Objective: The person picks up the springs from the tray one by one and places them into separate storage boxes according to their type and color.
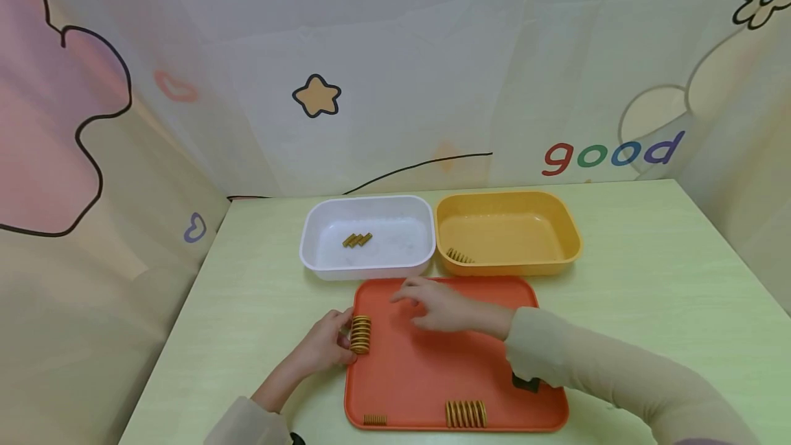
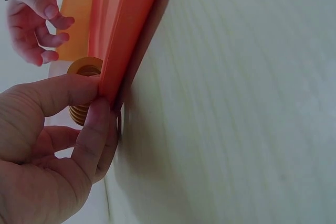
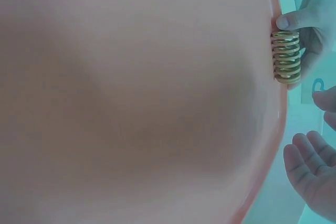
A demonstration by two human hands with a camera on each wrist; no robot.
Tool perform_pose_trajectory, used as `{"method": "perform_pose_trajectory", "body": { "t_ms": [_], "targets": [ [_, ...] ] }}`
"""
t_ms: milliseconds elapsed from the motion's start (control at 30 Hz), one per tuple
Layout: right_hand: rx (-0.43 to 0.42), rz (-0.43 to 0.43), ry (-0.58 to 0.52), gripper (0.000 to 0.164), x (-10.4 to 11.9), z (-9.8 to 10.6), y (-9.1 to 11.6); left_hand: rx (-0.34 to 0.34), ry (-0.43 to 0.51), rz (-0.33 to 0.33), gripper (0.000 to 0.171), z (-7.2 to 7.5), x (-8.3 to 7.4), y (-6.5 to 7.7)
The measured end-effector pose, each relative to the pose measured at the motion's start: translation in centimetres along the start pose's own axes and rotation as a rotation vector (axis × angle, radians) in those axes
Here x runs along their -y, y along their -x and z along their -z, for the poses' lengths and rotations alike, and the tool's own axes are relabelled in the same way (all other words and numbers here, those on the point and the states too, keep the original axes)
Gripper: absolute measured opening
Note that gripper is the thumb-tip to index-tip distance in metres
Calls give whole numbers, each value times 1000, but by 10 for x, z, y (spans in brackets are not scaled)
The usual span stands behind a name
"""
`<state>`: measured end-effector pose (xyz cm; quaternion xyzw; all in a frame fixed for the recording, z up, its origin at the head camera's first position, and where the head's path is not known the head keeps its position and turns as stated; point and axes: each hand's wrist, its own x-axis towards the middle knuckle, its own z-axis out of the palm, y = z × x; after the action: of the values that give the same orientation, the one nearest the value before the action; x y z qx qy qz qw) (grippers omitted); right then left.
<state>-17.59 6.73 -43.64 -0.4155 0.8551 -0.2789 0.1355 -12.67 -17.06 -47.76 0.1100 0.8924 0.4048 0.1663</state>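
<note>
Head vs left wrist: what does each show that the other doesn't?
Head only: gold coils inside the white bin, a spring in the yellow bin, two springs along the near edge of the red tray.
Left wrist only: fingertips of the left hand against the tray's outer side.
Both: tray, yellow bin, right hand, left hand and the large spring beside it.

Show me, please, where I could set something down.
The pale wood-grained table is bare right of the yellow rectangular plastic bin and left of the white rectangular plastic bin. Crowded: the left rim of the red rectangular plastic tray, with a gold metallic coil and left grip.
</note>
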Motion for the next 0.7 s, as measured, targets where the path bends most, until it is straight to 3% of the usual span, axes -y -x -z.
{"method": "perform_pose_trajectory", "body": {
  "t_ms": [367,700],
  "targets": [
    [88,-10,-11,38,6,-9,-13,30,0,17,82,1,-2,-1],
    [109,-4,2,39,9,-19,-22,28,-5,8,81,2,-1,0]
  ]
}}
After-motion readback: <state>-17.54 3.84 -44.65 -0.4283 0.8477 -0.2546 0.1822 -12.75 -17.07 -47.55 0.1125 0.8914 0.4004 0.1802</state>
